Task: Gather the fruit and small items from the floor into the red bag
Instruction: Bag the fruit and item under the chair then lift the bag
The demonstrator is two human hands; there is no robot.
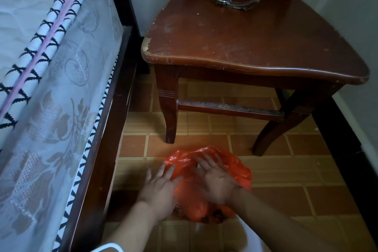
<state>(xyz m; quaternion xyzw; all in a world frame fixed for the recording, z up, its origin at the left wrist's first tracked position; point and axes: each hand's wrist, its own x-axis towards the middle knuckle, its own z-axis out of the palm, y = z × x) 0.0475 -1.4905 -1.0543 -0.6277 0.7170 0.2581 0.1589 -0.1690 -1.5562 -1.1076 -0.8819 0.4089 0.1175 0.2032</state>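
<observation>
where both hands [161,188] lie flat — red bag [235,168]

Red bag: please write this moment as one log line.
red plastic bag on tiled floor | left hand open | right hand open, on bag

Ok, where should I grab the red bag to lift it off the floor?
Take the loose crumpled plastic at the far end of the bag, coming from above. The near end looks full and bulging, so the slack top should bunch into a grip. Both hands, left and right, lie flat on it with fingers spread.
</observation>
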